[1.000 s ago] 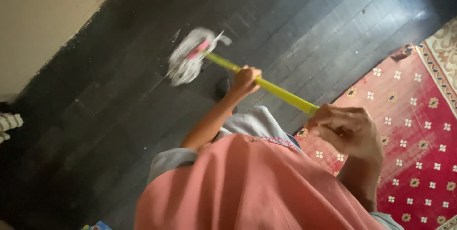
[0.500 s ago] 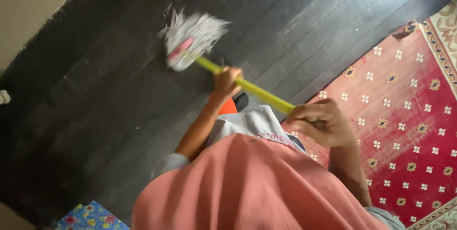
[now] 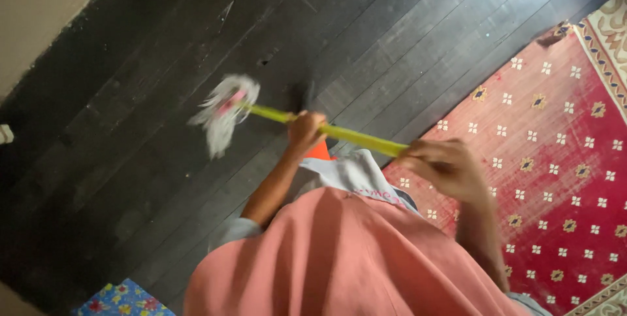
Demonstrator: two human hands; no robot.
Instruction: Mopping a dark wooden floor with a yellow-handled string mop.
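A small patch of flowered mat (image 3: 124, 298) shows at about seven o'clock, and a strip of pale wall (image 3: 46, 9) runs across the ten o'clock corner. Between them lies the dark plank floor (image 3: 150, 179). On it, a little left of centre, sits the mop head (image 3: 223, 110), a loose bunch of white strands with a pink collar (blurred, so I cannot tell how flat it lies). The strands look soft and floppy and would likely drag rather than push. The yellow handle (image 3: 353, 136) runs from the head toward three o'clock; it looks stiff, thin and light, probably smooth enough to twist in a slack fist, so holding it well apart at two places seems the sensible way.

That is how it is held. The left hand (image 3: 305, 132) is closed round the handle about midway, fingers wrapped fully over it. The right hand (image 3: 444, 169) is curled shut over the top end, at about three o'clock from the other.

Further right, a red patterned rug (image 3: 562, 159) fills the three to five o'clock side, its edge touching the planks.

Counted: one mop, one handle, two hands on it, one rug, one flowered mat.
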